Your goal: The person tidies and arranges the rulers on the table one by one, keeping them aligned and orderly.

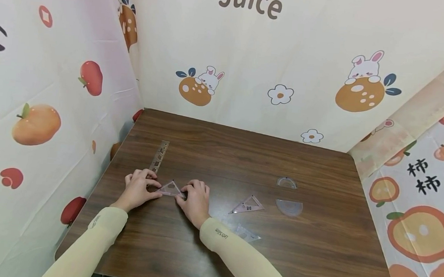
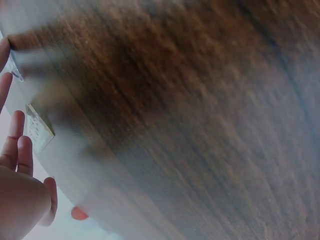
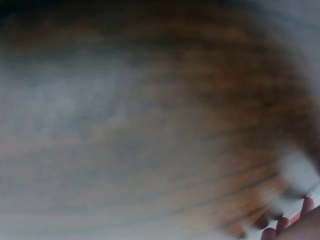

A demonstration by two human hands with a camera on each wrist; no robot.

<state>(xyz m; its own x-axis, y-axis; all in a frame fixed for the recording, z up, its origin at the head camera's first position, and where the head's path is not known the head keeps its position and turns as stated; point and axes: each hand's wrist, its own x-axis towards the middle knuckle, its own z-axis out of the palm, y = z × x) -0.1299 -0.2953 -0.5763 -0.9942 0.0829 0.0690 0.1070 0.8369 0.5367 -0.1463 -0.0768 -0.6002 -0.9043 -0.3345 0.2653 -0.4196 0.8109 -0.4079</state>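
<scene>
A small clear set square [image 1: 170, 193] lies on the brown table between both hands, its apex pointing to the far side. My left hand [image 1: 138, 190] pinches its left corner between thumb and index finger. At the right corner, the thumb and fingers of my right hand [image 1: 194, 202] hold it, covering that tip. Just beyond the left hand's fingers is a clear straight ruler [image 1: 159, 155], which also shows in the left wrist view [image 2: 39, 129]. In the right wrist view only a few fingers [image 3: 306, 205] appear, low in the corner.
To the right lie a set square [image 1: 249, 207], another set square [image 1: 248, 233] partly behind the right sleeve, a small protractor [image 1: 286, 183] and a half-round protractor [image 1: 289, 208]. Printed cloth [image 1: 246, 71] surrounds the table [image 1: 314, 256] at the back and sides.
</scene>
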